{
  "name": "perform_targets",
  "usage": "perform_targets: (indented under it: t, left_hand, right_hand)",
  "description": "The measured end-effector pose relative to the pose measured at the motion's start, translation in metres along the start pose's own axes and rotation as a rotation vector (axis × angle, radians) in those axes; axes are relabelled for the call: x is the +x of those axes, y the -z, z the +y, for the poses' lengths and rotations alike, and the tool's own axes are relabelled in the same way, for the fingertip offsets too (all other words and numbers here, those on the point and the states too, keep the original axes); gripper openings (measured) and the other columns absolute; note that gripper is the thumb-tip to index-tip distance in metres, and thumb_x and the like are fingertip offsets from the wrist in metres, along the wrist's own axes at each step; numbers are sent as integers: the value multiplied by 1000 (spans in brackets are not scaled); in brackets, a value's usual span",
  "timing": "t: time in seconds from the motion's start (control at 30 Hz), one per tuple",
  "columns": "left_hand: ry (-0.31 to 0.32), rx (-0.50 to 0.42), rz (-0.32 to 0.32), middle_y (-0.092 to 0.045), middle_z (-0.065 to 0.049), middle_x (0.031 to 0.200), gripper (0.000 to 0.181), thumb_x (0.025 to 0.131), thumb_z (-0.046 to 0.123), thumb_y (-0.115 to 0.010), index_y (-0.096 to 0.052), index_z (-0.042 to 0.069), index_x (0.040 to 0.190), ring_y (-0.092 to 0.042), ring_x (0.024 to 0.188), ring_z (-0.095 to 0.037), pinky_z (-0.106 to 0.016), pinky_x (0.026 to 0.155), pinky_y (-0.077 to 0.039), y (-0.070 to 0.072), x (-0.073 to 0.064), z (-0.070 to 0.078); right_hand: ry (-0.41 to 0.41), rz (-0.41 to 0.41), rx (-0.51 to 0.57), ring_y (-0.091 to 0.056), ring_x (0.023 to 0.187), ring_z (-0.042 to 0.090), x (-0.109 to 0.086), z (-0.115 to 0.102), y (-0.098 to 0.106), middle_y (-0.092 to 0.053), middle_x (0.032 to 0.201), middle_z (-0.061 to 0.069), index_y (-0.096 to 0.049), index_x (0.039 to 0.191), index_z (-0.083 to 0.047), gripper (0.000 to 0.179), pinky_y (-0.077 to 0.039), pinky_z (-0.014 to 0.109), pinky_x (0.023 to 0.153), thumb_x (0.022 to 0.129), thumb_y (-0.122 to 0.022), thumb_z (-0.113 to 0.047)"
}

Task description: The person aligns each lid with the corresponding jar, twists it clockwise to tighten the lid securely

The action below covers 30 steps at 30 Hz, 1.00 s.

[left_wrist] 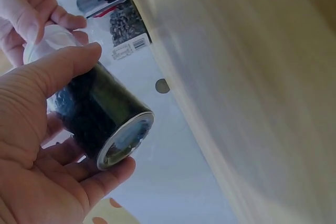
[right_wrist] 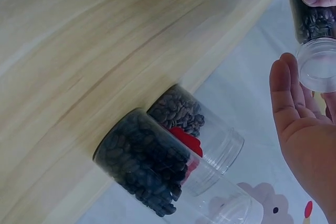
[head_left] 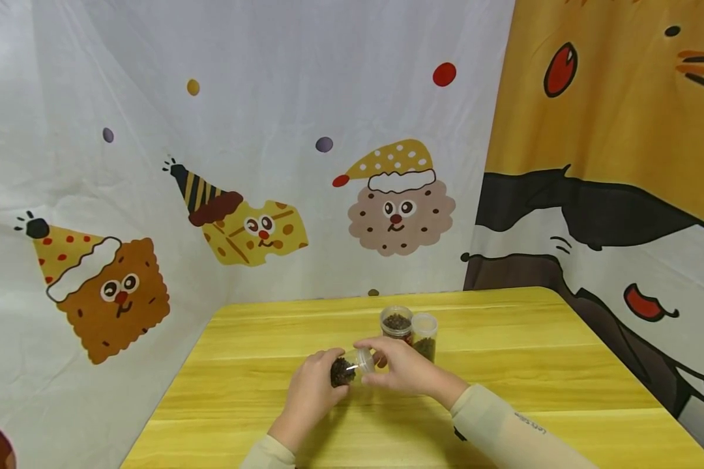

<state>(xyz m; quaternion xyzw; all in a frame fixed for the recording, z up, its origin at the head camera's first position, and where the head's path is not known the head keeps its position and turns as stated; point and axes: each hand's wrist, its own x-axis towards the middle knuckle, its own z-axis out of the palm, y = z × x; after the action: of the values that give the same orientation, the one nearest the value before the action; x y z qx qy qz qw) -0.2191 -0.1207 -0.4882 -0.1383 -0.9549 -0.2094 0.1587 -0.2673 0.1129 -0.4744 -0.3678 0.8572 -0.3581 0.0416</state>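
My left hand [head_left: 312, 384] grips a clear plastic jar [head_left: 343, 372] that lies tilted above the table, its mouth end towards the right. Dark bean-like pieces fill the base end. In the left wrist view the fingers and thumb wrap the jar [left_wrist: 107, 111], its round bottom facing out. At the other end, my right hand [head_left: 405, 366] pinches the translucent lid [head_left: 365, 360] between thumb and fingers. The right wrist view shows the lid [right_wrist: 318, 66] at the jar's mouth, with the right fingers beside it; its thumb is hidden there.
Just behind my right hand stand two clear containers side by side on the yellow wood-grain table [head_left: 258, 332]. One jar [head_left: 396, 312] is wider, with brown pieces and some red on it; the capped jar [head_left: 425, 326] is slimmer. A printed cloth [head_left: 305, 78] hangs behind.
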Motion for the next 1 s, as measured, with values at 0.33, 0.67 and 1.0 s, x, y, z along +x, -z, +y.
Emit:
perform_targets:
  t: [0.33,0.67,1.0]
  left_hand:
    - [-25,40,26,-78,-15,119,64,71,22,-101,-73,12,128,-76,106,-33,-50,88,-65,2,0,1]
    - [-16,22,17,-78,-15,117,64,70,22,-101,-73,11,127,-77,103,-32,-50,87,-65,2,0,1]
    - [-25,43,8,-77,-16,120,65,72,22,-101,-73,11,129,-76,106,-34,-51,88,-65,2,0,4]
  right_hand:
    - [-44,0,49,-73,103,10,-1,1,0,-73,133,1,-49,160,-20,72,-63,30,86,98,-76,-48]
    - [-9,35,-4,-73,109,16,-4,1,-2,-66,145,2,-54,156,-20,68,-64,42,93,96,-83,-31]
    - [-58,25,52,-74,105,15,-7,6,-2,-71,134,6,-52,157,-16,71,-64,35,91,99,-75,-48]
